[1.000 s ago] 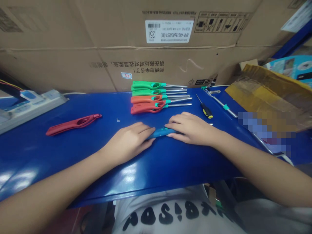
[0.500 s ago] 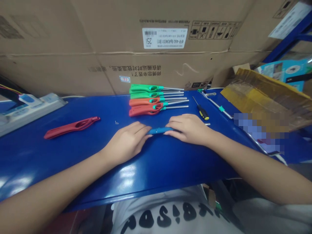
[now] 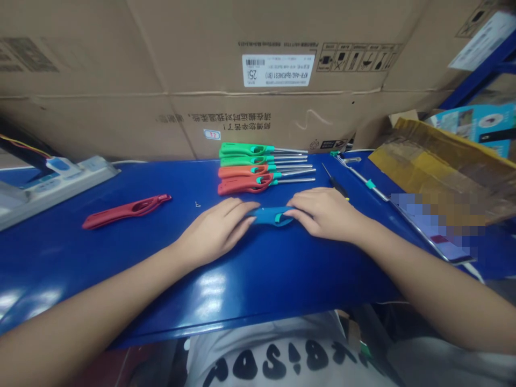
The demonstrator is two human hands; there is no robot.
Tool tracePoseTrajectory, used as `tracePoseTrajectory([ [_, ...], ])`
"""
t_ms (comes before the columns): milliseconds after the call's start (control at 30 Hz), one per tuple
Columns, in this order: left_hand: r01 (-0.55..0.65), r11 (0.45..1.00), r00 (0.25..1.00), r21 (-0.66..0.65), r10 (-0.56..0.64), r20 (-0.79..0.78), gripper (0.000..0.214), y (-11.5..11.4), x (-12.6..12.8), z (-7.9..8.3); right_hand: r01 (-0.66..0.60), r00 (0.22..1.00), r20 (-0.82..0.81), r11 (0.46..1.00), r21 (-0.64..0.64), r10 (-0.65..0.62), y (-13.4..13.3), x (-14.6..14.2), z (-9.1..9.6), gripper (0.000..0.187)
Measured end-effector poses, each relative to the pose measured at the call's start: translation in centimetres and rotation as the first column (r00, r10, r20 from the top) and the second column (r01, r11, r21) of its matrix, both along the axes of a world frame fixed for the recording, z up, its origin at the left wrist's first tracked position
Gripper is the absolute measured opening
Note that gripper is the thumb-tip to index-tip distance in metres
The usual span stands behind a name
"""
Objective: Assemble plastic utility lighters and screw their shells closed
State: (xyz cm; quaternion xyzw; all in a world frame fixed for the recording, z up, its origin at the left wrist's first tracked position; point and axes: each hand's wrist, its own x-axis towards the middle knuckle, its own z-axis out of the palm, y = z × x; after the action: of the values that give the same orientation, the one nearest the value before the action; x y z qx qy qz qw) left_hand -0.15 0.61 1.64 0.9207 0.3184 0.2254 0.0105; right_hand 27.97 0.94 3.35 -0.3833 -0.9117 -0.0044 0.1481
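Half a second ago the blue lighter handle [image 3: 268,215] showed only a thin edge between the two hands. Now it has been rolled onto its broad side, so its flat face and the teal trigger [image 3: 279,218] show just ahead of the right fingers. It lies on the blue worktop [image 3: 262,269], spanning the gap between the hands. The left hand [image 3: 215,230] grips its near end with the fingertips, and the right hand [image 3: 324,214] is curled over the other end, fingers grasping it by the trigger. This suggests the handle is being pressed or checked on its flat side. Beyond the fingers lies a row of green and red lighters [image 3: 250,166], untouched. A loose red shell [image 3: 127,209] lies well off to the left of the left fingers.
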Motion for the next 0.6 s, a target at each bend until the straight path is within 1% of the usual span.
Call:
tracePoseTrajectory([
  [100,0.025,0.999,0.998,0.029,-0.024,-0.054,0.046,0.2,0.0,0.1,0.005,1.000,-0.028,0.989,-0.146,-0.009,0.1,0.1,-0.1,0.035],
  [167,0.052,0.994,0.995,0.099,-0.043,-0.090,0.044,0.2,-0.1,0.2,-0.017,0.999,-0.054,0.976,-0.216,0.005,0.2,0.2,-0.2,0.035],
  [267,0.087,0.978,0.992,0.188,-0.067,-0.109,0.040,0.0,-0.3,0.3,-0.109,0.988,-0.132,0.958,-0.265,0.076,0.2,0.2,-0.1,0.037],
  [333,0.102,0.974,0.992,0.203,-0.084,-0.096,0.039,-0.3,-0.3,0.3,-0.195,0.969,-0.204,0.941,-0.276,0.141,0.0,0.0,-0.1,0.032],
  [400,0.109,0.973,0.992,0.205,-0.093,-0.082,0.038,-0.7,-0.3,0.2,-0.260,0.949,-0.243,0.935,-0.241,0.201,-0.2,-0.3,-0.2,0.032],
  [467,0.117,0.971,0.992,0.207,-0.102,-0.080,0.037,-1.1,-0.1,0.1,-0.303,0.930,-0.263,0.941,-0.153,0.256,-0.5,-0.6,-0.5,0.033],
  [533,0.119,0.970,0.991,0.210,-0.104,-0.079,0.037,-1.5,0.1,0.1,-0.336,0.904,-0.301,0.940,-0.058,0.305,-0.8,-0.9,-0.9,0.028],
  [600,0.117,0.974,0.992,0.195,-0.104,-0.076,0.036,-1.7,0.3,0.0,-0.349,0.882,-0.337,0.937,0.003,0.329,-1.1,-1.1,-1.2,0.024],
])
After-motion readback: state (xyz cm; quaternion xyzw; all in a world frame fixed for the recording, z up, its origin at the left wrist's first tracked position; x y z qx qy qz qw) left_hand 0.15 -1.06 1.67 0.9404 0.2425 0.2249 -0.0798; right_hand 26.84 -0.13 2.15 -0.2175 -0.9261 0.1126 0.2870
